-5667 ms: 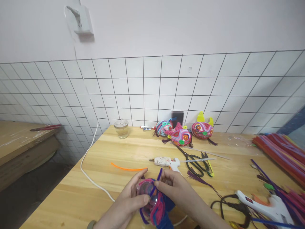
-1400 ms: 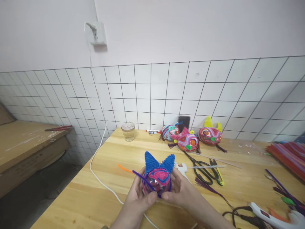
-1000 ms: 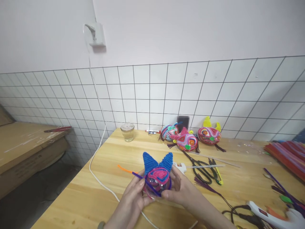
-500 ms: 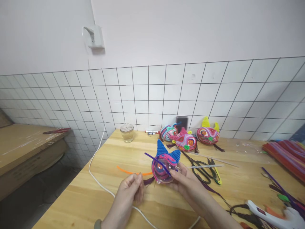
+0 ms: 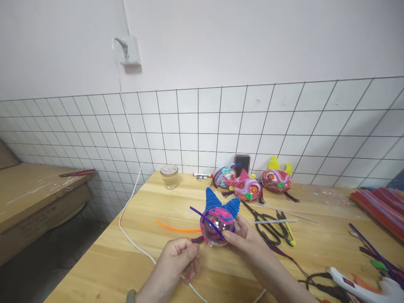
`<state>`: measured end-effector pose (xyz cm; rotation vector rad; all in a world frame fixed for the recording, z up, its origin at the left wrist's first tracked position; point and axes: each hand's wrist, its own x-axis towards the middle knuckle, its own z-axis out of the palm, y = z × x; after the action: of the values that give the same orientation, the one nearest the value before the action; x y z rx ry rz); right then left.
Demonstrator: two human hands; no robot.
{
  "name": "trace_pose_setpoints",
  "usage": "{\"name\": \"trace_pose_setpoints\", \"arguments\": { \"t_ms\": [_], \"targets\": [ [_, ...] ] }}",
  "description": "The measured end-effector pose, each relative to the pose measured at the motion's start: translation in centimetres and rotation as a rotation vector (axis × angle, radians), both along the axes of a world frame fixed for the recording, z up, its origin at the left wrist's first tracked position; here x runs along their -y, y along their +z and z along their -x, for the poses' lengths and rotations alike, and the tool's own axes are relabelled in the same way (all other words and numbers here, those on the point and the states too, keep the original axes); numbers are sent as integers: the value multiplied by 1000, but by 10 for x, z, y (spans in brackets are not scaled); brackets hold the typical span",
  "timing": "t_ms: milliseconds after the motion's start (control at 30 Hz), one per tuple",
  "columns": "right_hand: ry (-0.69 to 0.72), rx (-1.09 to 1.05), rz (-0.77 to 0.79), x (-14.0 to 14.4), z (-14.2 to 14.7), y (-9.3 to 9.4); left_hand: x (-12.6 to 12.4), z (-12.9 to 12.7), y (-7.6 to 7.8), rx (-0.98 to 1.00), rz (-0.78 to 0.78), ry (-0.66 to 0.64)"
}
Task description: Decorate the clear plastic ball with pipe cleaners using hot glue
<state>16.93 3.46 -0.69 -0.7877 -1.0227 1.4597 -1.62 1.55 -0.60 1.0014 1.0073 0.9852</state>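
My right hand (image 5: 244, 236) holds a clear ball wrapped in pink and blue pipe cleaners with two blue ears (image 5: 217, 219), just above the wooden table (image 5: 151, 248). A loose purple pipe cleaner (image 5: 202, 216) sticks out from the ball toward the upper left. My left hand (image 5: 176, 261) pinches a dark purple tuft (image 5: 198, 240) at the ball's lower left. An orange pipe cleaner (image 5: 176, 229) lies on the table behind my left hand.
Three finished pipe-cleaner heads (image 5: 248, 187) stand at the wall, with a glass jar (image 5: 169, 176) to their left. Black scissors (image 5: 267, 227) and a glue stick lie right of the ball. A white glue gun (image 5: 362, 286), a pipe-cleaner stack (image 5: 378, 202) and a white cable (image 5: 132, 240) are nearby.
My left hand let go of the ball and now pinches the dark purple tuft. My right hand carried the ball up and to the right, alone.
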Motion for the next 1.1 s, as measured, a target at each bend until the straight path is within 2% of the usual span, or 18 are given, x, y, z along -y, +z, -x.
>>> {"name": "trace_pose_setpoints", "arguments": {
  "t_ms": [167, 267, 400, 500, 600, 767, 967, 1100],
  "targets": [
    [19, -8, -58, -4, -2, -4, -1, 0, -1, -3, -17, -57],
    [5, -16, -77, -3, -2, -3, -2, 0, -1, -60, 6, -21],
    [15, -1, -57, -1, 0, -3, -2, 3, 1, -168, -61, 147],
    [30, 14, -42, 1, 2, -4, -1, 5, 4, -261, -201, 275],
    [71, 59, -51, 5, 5, -4, 0, 6, 5, -292, -359, 329],
    [160, -6, -72, 8, 13, -4, 1, 5, -1, -330, -507, 303],
    [150, -102, -83, 7, 16, -11, -1, 6, -3, -223, -486, 254],
    [160, -79, -61, 9, 15, -9, 2, 6, 1, -260, -503, 203]
  ]
}}
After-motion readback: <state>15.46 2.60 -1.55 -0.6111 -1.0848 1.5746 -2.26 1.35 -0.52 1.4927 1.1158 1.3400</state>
